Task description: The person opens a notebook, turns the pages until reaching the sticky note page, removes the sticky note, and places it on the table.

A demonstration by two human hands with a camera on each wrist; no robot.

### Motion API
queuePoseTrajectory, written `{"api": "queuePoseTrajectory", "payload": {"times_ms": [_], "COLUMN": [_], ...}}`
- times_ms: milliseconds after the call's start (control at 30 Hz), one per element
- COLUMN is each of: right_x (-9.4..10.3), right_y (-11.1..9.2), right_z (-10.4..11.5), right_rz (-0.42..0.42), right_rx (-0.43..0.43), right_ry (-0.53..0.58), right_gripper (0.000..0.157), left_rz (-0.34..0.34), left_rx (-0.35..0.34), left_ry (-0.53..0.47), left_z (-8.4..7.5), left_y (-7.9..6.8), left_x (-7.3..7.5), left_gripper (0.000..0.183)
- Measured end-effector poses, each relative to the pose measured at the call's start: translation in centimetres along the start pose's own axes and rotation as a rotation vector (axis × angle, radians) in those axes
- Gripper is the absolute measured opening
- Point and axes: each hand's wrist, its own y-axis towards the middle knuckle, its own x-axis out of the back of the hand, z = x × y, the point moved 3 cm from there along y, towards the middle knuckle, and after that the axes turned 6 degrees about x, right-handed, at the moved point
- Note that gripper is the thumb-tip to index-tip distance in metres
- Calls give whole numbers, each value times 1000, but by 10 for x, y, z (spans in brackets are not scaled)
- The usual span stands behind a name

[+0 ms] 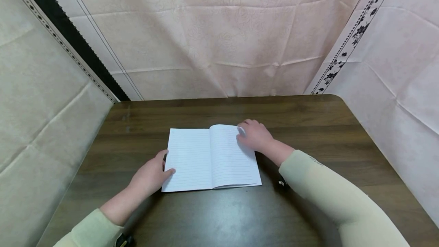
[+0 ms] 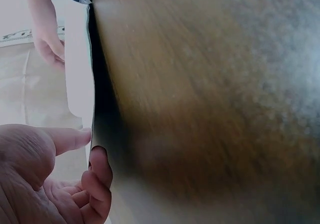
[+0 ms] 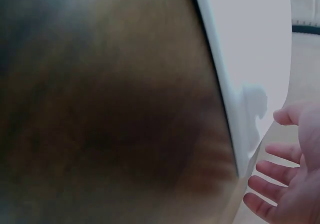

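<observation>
An open notebook (image 1: 190,159) with blank lined pages lies on the brown wooden table. My left hand (image 1: 151,174) grips its left edge. In the left wrist view, the thumb of that hand (image 2: 25,164) presses the page side and curled fingers are beneath the cover. At the upper right corner is my right hand (image 1: 255,135), its fingers loosely bent. The right wrist view shows this hand (image 3: 295,179) with fingers apart beside the white pages (image 3: 255,39), the thumb close to the page edge. A shadow of it falls on the paper.
The wooden table (image 1: 219,220) has a rounded far right corner. Pale patterned cloth (image 1: 205,41) hangs behind it, with more cloth at both sides. A dark wrist device (image 1: 124,240) shows below the left sleeve.
</observation>
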Motion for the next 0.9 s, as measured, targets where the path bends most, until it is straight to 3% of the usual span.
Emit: {"api": "queuePoseTrajectory", "payload": {"times_ms": [333,900], "right_x": [-6,-8], "right_y": [16,18], "right_z": [-16,-12], "right_rz": [48,70], "right_rx": [-21,9], "right_ry": [-67,-96], "right_gripper": [57,51], "left_rz": [-36,-64], "left_rx": [-9,-21], "left_ry": [48,103], "left_z": [-3,-4], "left_y": [-1,-1], "left_x": [0,-3], "left_gripper": [75,74]}}
